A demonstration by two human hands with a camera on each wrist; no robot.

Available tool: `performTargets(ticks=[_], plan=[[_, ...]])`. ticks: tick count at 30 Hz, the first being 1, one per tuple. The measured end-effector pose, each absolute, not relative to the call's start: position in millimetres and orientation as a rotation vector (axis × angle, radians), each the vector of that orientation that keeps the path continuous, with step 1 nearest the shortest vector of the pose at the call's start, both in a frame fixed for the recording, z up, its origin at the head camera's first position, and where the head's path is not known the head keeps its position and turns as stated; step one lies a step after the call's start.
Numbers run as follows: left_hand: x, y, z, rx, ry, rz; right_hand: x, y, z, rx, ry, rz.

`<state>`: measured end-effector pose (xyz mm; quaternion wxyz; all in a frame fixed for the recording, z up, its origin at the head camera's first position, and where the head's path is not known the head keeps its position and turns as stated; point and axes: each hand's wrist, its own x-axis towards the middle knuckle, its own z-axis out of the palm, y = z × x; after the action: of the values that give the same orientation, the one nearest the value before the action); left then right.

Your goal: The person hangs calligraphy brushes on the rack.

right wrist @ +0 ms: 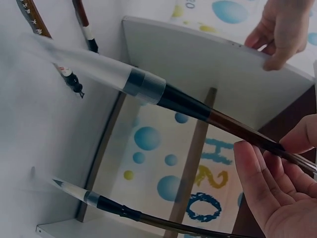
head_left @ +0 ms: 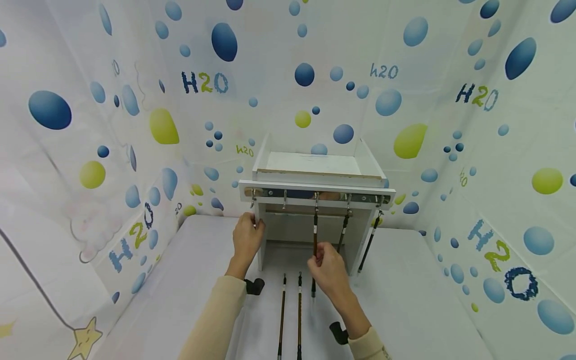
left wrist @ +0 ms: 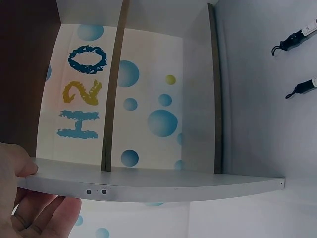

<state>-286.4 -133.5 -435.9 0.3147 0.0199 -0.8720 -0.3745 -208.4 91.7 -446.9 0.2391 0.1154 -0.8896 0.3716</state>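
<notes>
The capped brush point(right wrist: 233, 121) hangs tip-down, apparently by its top loop, from the middle hook point(head_left: 316, 197) of the rail point(head_left: 297, 194) (its clear cap point(right wrist: 106, 67) points down). The right hand point(head_left: 330, 270) pinches its handle between thumb and fingertips, while the left hand point(head_left: 247, 237) grips the edge of the side panel point(left wrist: 148, 193), thumb on the inner face. To handle it well, keep the pinch light and the handle plumb, so the loop stays seated, and let the left hand brace the panel without pushing. Two more brushes hang to the right, the nearer point(head_left: 344, 227) close enough to knock; mind it when letting go. Below, two others point(head_left: 299, 315) lie side by side on the worktop point(head_left: 405, 300).
</notes>
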Motion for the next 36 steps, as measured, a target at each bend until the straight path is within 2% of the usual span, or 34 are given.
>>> performTargets(ticks=[36], plan=[[-289.4,-135.3,-439.9,0.032,-2.292,-0.967,-240.0,89.6,-455.0,0.360,-2.472,0.964]])
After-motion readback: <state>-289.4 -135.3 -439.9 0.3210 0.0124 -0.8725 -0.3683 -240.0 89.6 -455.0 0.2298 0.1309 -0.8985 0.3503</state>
